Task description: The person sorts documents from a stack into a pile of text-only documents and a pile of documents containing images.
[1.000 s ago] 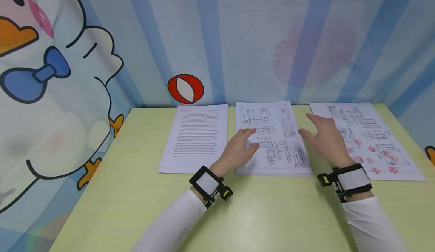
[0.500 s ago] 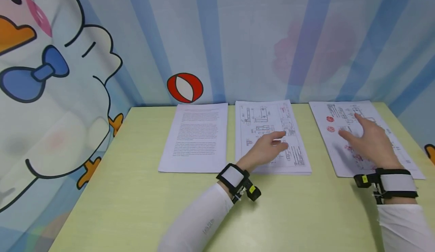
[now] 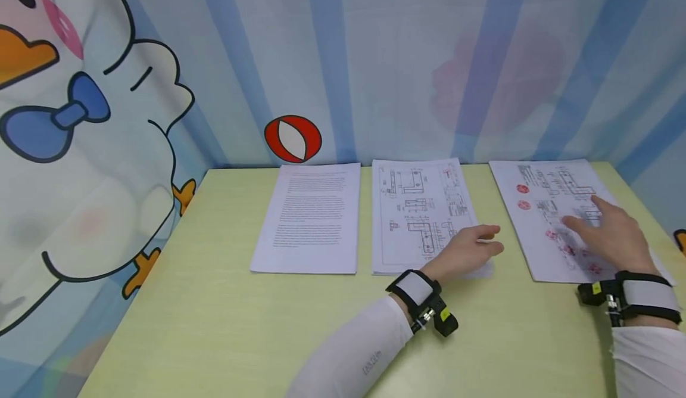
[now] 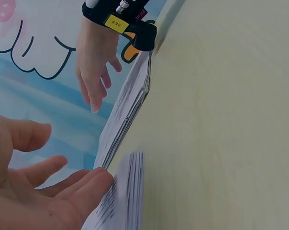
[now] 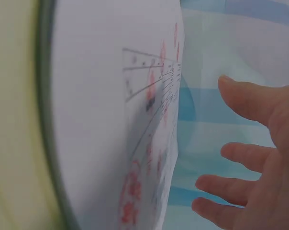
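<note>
My left hand (image 3: 465, 254) reaches over the lower right corner of the middle stack of papers (image 3: 396, 213), which carries printed technical drawings. Its fingers are loosely bent and hold nothing; the left wrist view shows them beside the stack's layered edge (image 4: 135, 191). My right hand (image 3: 619, 236) hovers above the right stack of papers (image 3: 527, 231), printed with drawings and red stamp marks. In the right wrist view its thumb and fingers (image 5: 230, 189) are spread apart, with air between them and the sheet (image 5: 96, 120).
A third stack of papers (image 3: 308, 219), covered in lines of text, lies to the left on the pale yellow table (image 3: 214, 326). Behind the table's back edge hangs a blue striped curtain (image 3: 396, 76) with a printed cartoon duck (image 3: 91, 207) and ball.
Both hands have moved to the right. The left has crossed the middle stack to its lower right corner, and the right has gone from the right stack's left edge to over its right part.
</note>
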Demonstrator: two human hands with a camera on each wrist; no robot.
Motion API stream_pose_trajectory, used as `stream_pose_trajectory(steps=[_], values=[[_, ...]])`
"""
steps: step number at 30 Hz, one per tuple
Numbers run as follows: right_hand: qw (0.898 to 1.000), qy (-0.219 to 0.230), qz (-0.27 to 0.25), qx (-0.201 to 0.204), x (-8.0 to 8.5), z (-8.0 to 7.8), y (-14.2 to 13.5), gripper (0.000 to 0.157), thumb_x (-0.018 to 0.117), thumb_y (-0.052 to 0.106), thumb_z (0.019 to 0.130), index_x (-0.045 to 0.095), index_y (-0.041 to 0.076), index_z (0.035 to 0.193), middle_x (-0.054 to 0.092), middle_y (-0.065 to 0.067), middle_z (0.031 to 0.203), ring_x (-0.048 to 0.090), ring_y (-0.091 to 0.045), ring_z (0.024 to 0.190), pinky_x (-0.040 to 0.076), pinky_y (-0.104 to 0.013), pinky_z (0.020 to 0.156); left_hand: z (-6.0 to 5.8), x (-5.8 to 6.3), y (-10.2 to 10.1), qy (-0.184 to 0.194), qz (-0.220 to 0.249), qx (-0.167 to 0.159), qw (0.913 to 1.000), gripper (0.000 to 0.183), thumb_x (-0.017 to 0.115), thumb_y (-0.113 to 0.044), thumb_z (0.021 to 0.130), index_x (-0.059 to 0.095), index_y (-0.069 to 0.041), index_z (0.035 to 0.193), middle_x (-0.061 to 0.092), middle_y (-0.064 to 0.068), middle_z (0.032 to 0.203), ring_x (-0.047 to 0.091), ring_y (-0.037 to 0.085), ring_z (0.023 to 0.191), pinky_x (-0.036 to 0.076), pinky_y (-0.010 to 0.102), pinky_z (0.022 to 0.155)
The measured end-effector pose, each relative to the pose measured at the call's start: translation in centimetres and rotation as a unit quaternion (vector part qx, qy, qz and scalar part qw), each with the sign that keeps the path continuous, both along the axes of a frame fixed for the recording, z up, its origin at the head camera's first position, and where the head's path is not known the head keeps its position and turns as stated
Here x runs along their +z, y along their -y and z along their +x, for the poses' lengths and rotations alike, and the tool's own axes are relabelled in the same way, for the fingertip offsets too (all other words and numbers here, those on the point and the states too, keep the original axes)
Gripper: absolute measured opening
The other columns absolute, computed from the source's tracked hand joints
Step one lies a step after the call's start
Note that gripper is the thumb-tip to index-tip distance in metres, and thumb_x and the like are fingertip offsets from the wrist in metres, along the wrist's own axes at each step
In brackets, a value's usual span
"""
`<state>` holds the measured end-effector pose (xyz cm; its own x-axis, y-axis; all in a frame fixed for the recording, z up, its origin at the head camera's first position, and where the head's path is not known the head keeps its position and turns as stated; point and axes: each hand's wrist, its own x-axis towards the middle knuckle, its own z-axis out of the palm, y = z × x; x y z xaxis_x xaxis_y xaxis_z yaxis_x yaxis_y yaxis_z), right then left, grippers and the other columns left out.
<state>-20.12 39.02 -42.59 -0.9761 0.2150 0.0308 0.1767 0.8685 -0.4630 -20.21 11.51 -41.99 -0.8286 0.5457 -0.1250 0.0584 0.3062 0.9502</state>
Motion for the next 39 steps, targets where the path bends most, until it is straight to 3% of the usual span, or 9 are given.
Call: stream_pose_trajectory(steps=[4, 7, 10, 12, 21, 25, 32, 35, 39], values=[[0.999, 0.025, -0.019, -0.030, -0.6, 0.3, -1.1, 0.087, 0.049, 0.044, 0.099, 0.006, -0.016, 0.146, 0.022, -0.049, 0.135, 0.028, -0.064, 0.116, 0.033, -0.072, 0.091, 0.3, -0.5, -1.3, 0.043, 0.000, 0.013, 0.9990, 0.040, 0.060, -0.023, 0.098, 0.056, -0.015, 0.136, 0.057, -0.004, 0.131, 0.052, 0.003, 0.113, 0.043, 0.021, 0.093], [0.997, 0.038, -0.027, -0.055, -0.8, 0.7, -1.9, 0.088, 0.049, 0.043, 0.099, 0.005, -0.016, 0.146, 0.023, -0.049, 0.133, 0.041, -0.059, 0.104, 0.054, -0.051, 0.067, 0.4, -0.9, -2.1, 0.081, 0.009, 0.035, 0.9961, 0.038, 0.061, -0.023, 0.096, 0.058, -0.017, 0.133, 0.061, -0.005, 0.122, 0.058, 0.006, 0.104, 0.045, 0.023, 0.091], [0.996, 0.048, -0.034, -0.070, -1.0, 1.1, -2.4, 0.088, 0.050, 0.043, 0.099, 0.003, -0.016, 0.146, 0.026, -0.049, 0.130, 0.046, -0.052, 0.089, 0.042, -0.023, 0.043, 0.3, -1.2, -2.8, 0.119, 0.043, 0.058, 0.9902, 0.037, 0.060, -0.021, 0.096, 0.059, -0.016, 0.133, 0.065, -0.003, 0.114, 0.063, 0.012, 0.095, 0.048, 0.026, 0.088], [0.995, 0.057, -0.042, -0.077, -1.1, 1.2, -2.7, 0.088, 0.049, 0.043, 0.100, 0.003, -0.016, 0.146, 0.027, -0.048, 0.128, 0.048, -0.051, 0.087, 0.038, -0.017, 0.041, 0.3, -1.4, -3.3, 0.144, 0.077, 0.071, 0.9841, 0.038, 0.060, -0.018, 0.095, 0.058, -0.014, 0.132, 0.067, -0.001, 0.111, 0.064, 0.014, 0.094, 0.050, 0.027, 0.088], [0.990, 0.084, -0.034, -0.111, -1.7, 0.6, -3.5, 0.082, 0.046, 0.039, 0.100, 0.006, -0.016, 0.146, 0.028, -0.047, 0.129, 0.048, -0.049, 0.089, 0.052, -0.040, 0.057, 0.9, -1.6, -5.0, 0.251, 0.217, 0.097, 0.9383, 0.040, 0.059, -0.003, 0.093, 0.055, -0.007, 0.133, 0.063, 0.006, 0.107, 0.058, 0.017, 0.100, 0.046, 0.040, 0.096], [0.988, 0.094, -0.033, -0.120, -1.7, 0.5, -3.4, 0.081, 0.046, 0.038, 0.100, 0.007, -0.015, 0.146, 0.027, -0.046, 0.131, 0.045, -0.050, 0.091, 0.052, -0.042, 0.059, 0.9, -1.8, -5.6, 0.265, 0.245, 0.126, 0.9242, 0.039, 0.057, 0.001, 0.093, 0.055, -0.005, 0.131, 0.062, 0.012, 0.106, 0.058, 0.023, 0.100, 0.045, 0.046, 0.097], [0.988, 0.092, -0.019, -0.126, -1.4, 0.6, -2.7, 0.076, 0.046, 0.035, 0.099, 0.014, -0.017, 0.145, 0.034, -0.044, 0.123, 0.053, -0.045, 0.081, 0.047, -0.032, 0.048, 0.6, -2.0, -6.1, 0.266, 0.246, 0.159, 0.9184, 0.048, 0.059, 0.001, 0.091, 0.047, 0.000, 0.137, 0.062, 0.013, 0.100, 0.060, 0.023, 0.095, 0.048, 0.046, 0.093], [0.989, 0.085, -0.008, -0.118, -1.2, 0.8, -2.3, 0.072, 0.046, 0.033, 0.099, 0.020, -0.018, 0.143, 0.038, -0.045, 0.121, 0.052, -0.047, 0.085, 0.052, -0.048, 0.065, 0.5, -2.1, -6.0, 0.266, 0.250, 0.153, 0.9183, 0.047, 0.057, 0.003, 0.092, 0.045, 0.005, 0.138, 0.062, 0.014, 0.106, 0.061, 0.026, 0.098, 0.047, 0.047, 0.093], [0.992, 0.074, 0.008, -0.099, -0.8, 1.0, -1.5, 0.067, 0.045, 0.030, 0.099, 0.026, -0.021, 0.139, 0.043, -0.045, 0.117, 0.051, -0.051, 0.090, 0.044, -0.063, 0.083, 0.3, -2.0, -5.8, 0.267, 0.239, 0.146, 0.9219, 0.039, 0.057, 0.004, 0.093, 0.051, 0.005, 0.132, 0.064, 0.012, 0.108, 0.062, 0.025, 0.098, 0.048, 0.045, 0.092]])
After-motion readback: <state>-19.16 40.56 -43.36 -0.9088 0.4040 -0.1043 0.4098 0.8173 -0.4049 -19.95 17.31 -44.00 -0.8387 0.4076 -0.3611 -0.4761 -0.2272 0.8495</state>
